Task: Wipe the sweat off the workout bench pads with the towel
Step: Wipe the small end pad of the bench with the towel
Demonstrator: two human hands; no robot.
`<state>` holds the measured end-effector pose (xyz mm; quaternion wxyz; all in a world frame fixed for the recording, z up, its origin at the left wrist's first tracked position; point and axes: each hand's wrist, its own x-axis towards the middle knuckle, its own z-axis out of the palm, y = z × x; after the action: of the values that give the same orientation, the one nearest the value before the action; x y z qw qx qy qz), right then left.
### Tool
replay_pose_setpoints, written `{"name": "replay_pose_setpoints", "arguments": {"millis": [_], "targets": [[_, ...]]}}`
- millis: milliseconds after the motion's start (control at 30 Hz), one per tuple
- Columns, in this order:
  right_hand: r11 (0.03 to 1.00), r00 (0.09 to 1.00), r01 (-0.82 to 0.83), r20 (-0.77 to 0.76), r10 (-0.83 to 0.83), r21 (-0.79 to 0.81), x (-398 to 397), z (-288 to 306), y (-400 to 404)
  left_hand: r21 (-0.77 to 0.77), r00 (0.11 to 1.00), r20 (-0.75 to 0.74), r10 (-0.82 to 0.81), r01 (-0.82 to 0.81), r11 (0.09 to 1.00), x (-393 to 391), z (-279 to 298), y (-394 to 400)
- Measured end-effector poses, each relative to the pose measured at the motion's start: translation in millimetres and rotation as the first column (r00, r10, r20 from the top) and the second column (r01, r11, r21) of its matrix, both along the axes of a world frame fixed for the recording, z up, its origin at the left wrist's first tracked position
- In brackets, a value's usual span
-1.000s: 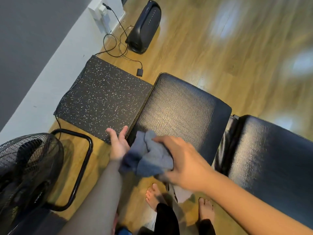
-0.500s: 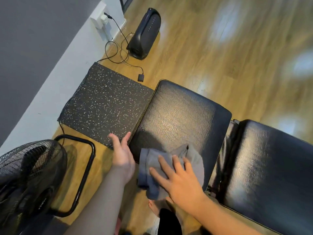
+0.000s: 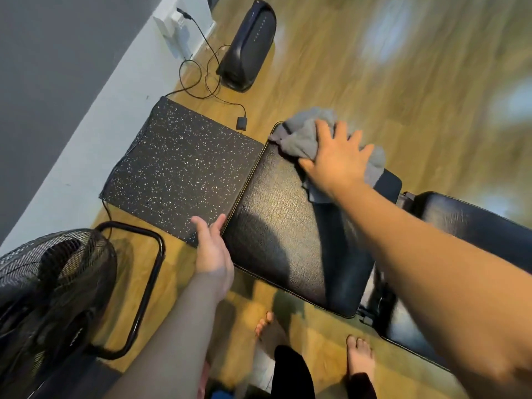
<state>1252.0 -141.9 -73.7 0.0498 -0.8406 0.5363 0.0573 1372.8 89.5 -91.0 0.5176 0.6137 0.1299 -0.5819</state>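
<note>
A black leather bench seat pad [image 3: 288, 231] lies in the middle, and a second black pad [image 3: 475, 234] extends to the right. A grey towel [image 3: 305, 131] is bunched at the seat pad's far edge. My right hand [image 3: 335, 159] presses flat on the towel, fingers spread. My left hand [image 3: 214, 249] rests at the seat pad's near left corner, thumb and fingers touching the pad's edge, holding nothing else.
A speckled black rubber mat [image 3: 178, 174] lies on the wood floor left of the bench. A black speaker [image 3: 247, 44] and cables [image 3: 201, 76] sit by the wall. A black floor fan [image 3: 51, 289] stands at lower left. My bare feet [image 3: 357, 358] are below the bench.
My right hand has pushed the towel from the pad's near edge across to its far edge. My left hand stays at the near left corner.
</note>
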Motion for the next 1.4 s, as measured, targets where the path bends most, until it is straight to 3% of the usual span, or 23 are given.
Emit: {"name": "replay_pose_setpoints", "arguments": {"millis": [67, 233, 367, 500, 633, 700, 733, 800, 867, 1100, 1233, 1400], "targets": [[0.999, 0.999, 0.049, 0.008, -0.05, 0.002, 20, 3, 21, -0.019, 1.0, 0.011, 0.011, -0.011, 1.0, -1, 1, 0], [0.924, 0.922, -0.381, 0.077, 0.38, 0.007, 5, -1, 139, -0.057, 0.994, -0.023, 0.104, -0.106, 0.993, -2, 7, -2], [0.83, 0.829, -0.558, 0.034, 0.558, -0.027, -48, -10, 203, -0.065, 0.99, -0.132, 0.059, -0.068, 0.996, 10, 6, 4], [0.678, 0.678, -0.735, -0.004, 0.735, -0.028, -115, -11, 206, -0.049, 0.988, -0.152, -0.03, 0.023, 0.999, 17, 1, 7], [0.586, 0.585, -0.81, -0.053, 0.809, 0.002, -159, -12, 168, -0.034, 0.985, -0.155, -0.07, 0.066, 0.997, 19, 1, 11], [0.616, 0.613, -0.788, -0.082, 0.786, 0.014, -170, -12, 142, -0.047, 0.986, -0.142, -0.085, 0.079, 0.996, 21, -1, 12], [0.677, 0.673, -0.736, -0.089, 0.734, 0.011, -171, -11, 127, -0.054, 0.985, -0.144, -0.092, 0.085, 0.995, 21, -1, 12], [0.844, 0.84, -0.537, -0.108, 0.532, -0.016, -165, -10, 91, -0.062, 0.985, -0.151, -0.083, 0.074, 0.995, 20, -1, 13], [0.947, 0.94, -0.32, -0.137, 0.313, -0.037, -145, -7, 54, -0.06, 0.986, -0.153, -0.065, 0.057, 0.997, 18, -3, 14], [1.0, 1.0, 0.017, -0.022, -0.018, -0.024, -12, -4, 4, 0.001, 0.999, -0.031, -0.031, 0.031, 1.0, 6, 5, 7], [0.994, 0.994, -0.107, -0.015, 0.106, -0.028, 40, -3, 57, -0.024, 1.0, 0.019, 0.013, -0.012, 1.0, 5, 6, 3], [0.926, 0.922, -0.377, 0.083, 0.378, -0.031, 32, -10, 159, -0.102, 0.982, -0.089, 0.165, -0.174, 0.979, 8, 3, 6]]}}
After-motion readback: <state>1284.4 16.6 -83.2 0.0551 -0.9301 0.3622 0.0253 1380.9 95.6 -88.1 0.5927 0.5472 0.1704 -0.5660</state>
